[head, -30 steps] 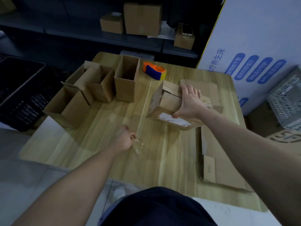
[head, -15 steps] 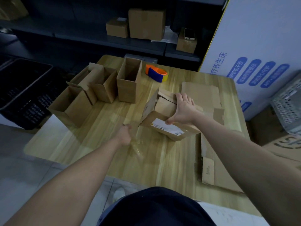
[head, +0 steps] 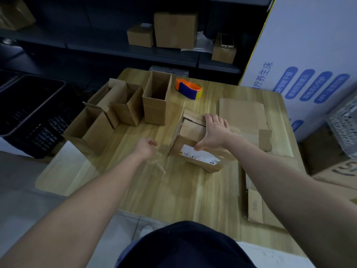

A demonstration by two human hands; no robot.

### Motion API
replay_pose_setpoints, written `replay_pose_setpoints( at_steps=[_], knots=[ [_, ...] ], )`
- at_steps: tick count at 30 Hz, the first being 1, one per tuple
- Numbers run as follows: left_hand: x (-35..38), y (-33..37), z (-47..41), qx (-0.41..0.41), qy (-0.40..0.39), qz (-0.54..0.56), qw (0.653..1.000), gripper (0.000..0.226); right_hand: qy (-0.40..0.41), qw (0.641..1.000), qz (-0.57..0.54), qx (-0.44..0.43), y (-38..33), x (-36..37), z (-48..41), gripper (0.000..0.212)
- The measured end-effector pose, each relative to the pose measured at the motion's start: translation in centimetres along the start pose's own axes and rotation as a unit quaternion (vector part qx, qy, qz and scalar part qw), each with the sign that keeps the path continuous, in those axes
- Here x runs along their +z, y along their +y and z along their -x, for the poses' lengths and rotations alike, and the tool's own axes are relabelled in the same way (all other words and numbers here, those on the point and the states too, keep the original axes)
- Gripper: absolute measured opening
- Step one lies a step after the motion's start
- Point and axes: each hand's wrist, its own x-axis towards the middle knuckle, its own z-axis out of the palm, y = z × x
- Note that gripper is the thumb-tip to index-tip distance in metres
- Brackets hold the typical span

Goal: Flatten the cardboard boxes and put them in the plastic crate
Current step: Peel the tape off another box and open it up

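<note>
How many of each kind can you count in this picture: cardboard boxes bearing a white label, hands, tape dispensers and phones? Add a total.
1 labelled box
2 hands: left hand pinching a clear strip, right hand pressing that box
1 tape dispenser
1 phone
Total: 5

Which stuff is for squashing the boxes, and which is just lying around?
For the job: labelled box under the right hand, clear tape in the left hand, open boxes, flattened cardboard, black crate.
Lying about: tape dispenser, phone, shelf boxes.
</note>
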Motion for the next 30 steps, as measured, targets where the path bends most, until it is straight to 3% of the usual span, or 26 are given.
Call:
replay_pose_setpoints(
  at_steps=[3,7,11,14,17,20,24,27,30],
  knots=[
    [-0.7,0.2,-0.4,-0.010,-0.034,-0.040,0.999,0.031,-0.005,1.000,0.009,0.002,-0.4,0.1,-0.3,0.127],
    [-1.3,-0.2,-0.6,-0.029,-0.013,-0.097,0.995,0.050,-0.008,1.000,0.009,0.008,-0.4,-0.1,-0.6,0.125],
    [-2.0,0.4,-0.9,0.018,0.017,-0.101,0.995,0.027,-0.012,1.000,0.008,0.017,-0.5,-0.2,-0.9,0.126],
    [-2.4,1.7,-1.1,0.054,0.024,-0.027,0.998,0.022,-0.017,1.000,0.011,0.022,-0.6,-0.1,-1.2,0.127],
    [-2.9,4.5,-0.5,0.093,0.022,0.116,0.989,0.015,-0.021,1.000,0.014,0.019,-0.8,0.0,-1.4,0.125],
    [-3.1,7.5,0.4,0.047,-0.045,0.280,0.958,0.019,-0.044,0.999,-0.025,-0.003,-0.7,-0.1,-1.3,0.112],
    [-2.7,9.0,0.7,0.015,-0.086,0.287,0.954,0.018,-0.017,0.997,-0.037,0.065,1.3,-0.9,-1.0,0.091],
    [-2.3,9.5,0.9,0.004,-0.095,0.293,0.951,0.013,-0.028,0.981,-0.087,0.170,2.8,-1.4,-0.9,0.097],
    [-1.9,10.0,1.0,0.001,-0.093,0.278,0.956,0.016,-0.016,0.965,-0.163,0.204,3.3,-1.8,-1.0,0.096]
  ],
)
